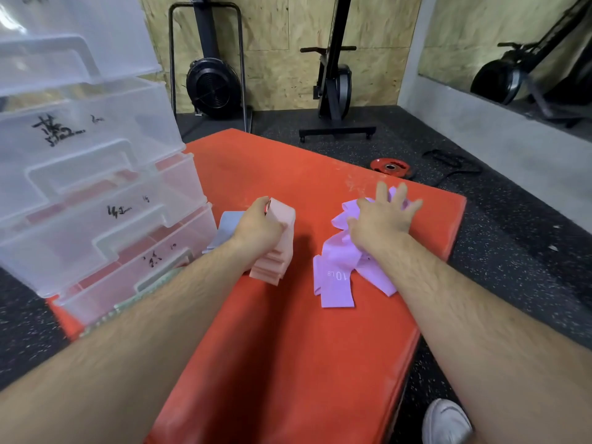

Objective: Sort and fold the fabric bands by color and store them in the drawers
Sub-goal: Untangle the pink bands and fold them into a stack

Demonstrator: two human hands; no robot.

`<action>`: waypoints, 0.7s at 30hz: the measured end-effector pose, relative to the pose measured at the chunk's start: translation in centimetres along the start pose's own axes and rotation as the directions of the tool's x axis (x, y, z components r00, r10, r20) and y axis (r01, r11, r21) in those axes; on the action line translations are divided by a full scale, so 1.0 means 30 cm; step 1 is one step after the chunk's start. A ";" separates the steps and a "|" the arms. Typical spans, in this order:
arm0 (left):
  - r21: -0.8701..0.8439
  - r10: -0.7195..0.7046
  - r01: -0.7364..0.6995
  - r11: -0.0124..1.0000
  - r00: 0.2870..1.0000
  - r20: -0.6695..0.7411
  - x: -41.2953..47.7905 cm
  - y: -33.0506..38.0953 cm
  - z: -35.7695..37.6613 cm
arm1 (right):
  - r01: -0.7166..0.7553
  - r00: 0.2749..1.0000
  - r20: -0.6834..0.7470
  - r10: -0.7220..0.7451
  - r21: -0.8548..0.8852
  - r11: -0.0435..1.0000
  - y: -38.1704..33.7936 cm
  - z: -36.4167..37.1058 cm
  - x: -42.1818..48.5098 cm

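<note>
My left hand (259,227) grips a folded stack of pink bands (278,248) standing on the red mat (288,347). Behind that hand lies a grey-blue band (226,230), partly hidden. My right hand (384,219) rests with fingers spread on a loose heap of purple bands (339,277), one marked "10 LB". A clear plastic drawer unit (96,193) with handwritten labels stands at the mat's left; its lowest drawer (134,280) is pulled out toward me.
A red weight plate (390,167) and a black strap (448,161) lie on the speckled black floor beyond the mat. Exercise machines (334,84) stand against the plywood wall. A white shoe (445,423) shows at the bottom right.
</note>
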State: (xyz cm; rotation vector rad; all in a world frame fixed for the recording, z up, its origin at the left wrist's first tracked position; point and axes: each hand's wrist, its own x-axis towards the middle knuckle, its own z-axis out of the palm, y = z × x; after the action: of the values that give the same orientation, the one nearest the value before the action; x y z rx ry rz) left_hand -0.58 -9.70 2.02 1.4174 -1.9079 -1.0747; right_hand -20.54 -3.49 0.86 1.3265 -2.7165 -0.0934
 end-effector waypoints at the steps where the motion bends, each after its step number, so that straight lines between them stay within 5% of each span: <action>1: 0.011 -0.010 0.010 1.000 1.000 0.011 0.005 -0.003 0.002 | 0.041 0.995 -0.090 -0.044 -0.031 0.999 -0.008 -0.007 -0.005; 4: -0.011 -0.038 0.038 0.999 0.999 0.003 0.020 -0.015 0.003 | 0.271 0.923 -0.326 -0.205 0.172 0.947 -0.094 -0.036 -0.027; 6: -0.038 -0.045 0.044 0.998 0.999 -0.021 0.024 -0.013 -0.001 | 0.284 0.958 -0.141 -0.251 0.614 0.737 -0.170 -0.045 -0.058; 8: -0.100 -0.045 0.042 0.994 0.999 -0.027 0.027 -0.008 -0.005 | 0.024 0.927 0.156 -0.342 0.883 0.468 -0.233 -0.040 -0.090; 13: -0.257 -0.122 0.123 0.958 0.992 0.020 0.047 0.000 -0.017 | -0.123 0.904 0.187 -0.384 0.975 0.185 -0.301 -0.003 -0.078; 17: -0.359 -0.120 0.140 0.923 0.990 0.077 0.059 -0.012 -0.027 | -0.165 0.908 0.192 -0.373 0.981 0.104 -0.321 0.002 -0.065; 19: -0.304 -0.050 0.074 0.950 0.995 0.085 0.060 -0.013 -0.036 | -0.247 0.909 0.229 -0.349 0.969 -0.009 -0.331 -0.002 -0.060; 21: -0.071 0.051 -0.049 0.996 0.998 0.030 0.064 -0.020 -0.039 | -0.261 0.917 0.230 -0.325 0.964 -0.055 -0.342 0.004 -0.055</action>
State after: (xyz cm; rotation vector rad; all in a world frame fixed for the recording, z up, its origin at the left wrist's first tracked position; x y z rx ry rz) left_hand 0.05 -11.92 2.08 1.3147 -1.8993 -1.1354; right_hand -11.52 -8.49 -0.49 1.5972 -2.8315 2.4983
